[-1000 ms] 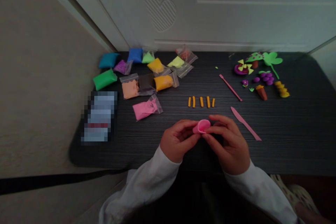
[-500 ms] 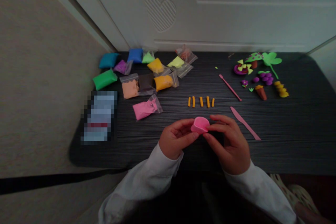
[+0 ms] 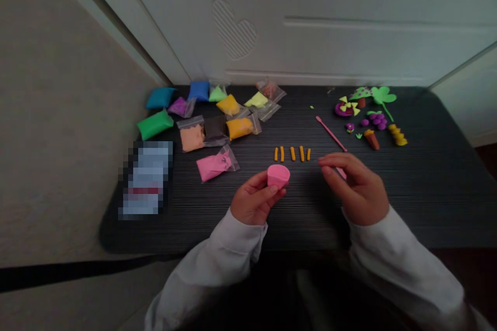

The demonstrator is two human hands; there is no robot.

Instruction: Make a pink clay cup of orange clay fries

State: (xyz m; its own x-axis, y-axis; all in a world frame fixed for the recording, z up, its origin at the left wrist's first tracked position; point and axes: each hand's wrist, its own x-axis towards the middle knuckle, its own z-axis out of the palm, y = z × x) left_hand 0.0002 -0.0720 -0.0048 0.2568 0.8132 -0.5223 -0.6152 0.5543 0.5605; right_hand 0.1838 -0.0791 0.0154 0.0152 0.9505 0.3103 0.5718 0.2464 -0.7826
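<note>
Between the thumb and fingers of my left hand (image 3: 256,197) is a small pink clay cup (image 3: 278,177), its hollow opening tilted up. My right hand (image 3: 355,186) hovers to the right, holding nothing, with a gap between its thumb and fingertips. Under it lies a pink clay knife (image 3: 341,172), mostly hidden by the fingers. Just beyond the cup, several short orange clay strips (image 3: 292,153) stand in a row on the dark table (image 3: 303,227). A thin pink modelling tool (image 3: 331,133) lies past the right hand.
Bags of coloured clay, such as a pink one (image 3: 213,164) and a green one (image 3: 155,124), cover the table's left side. A phone with a blurred screen (image 3: 147,178) lies at the left edge. Finished clay pieces, including purple grapes (image 3: 377,121), sit at the back right.
My right hand has let go of the pink clay cup and moved right, over the knife. My left hand keeps the cup and has shifted slightly left. The camera view has shifted.
</note>
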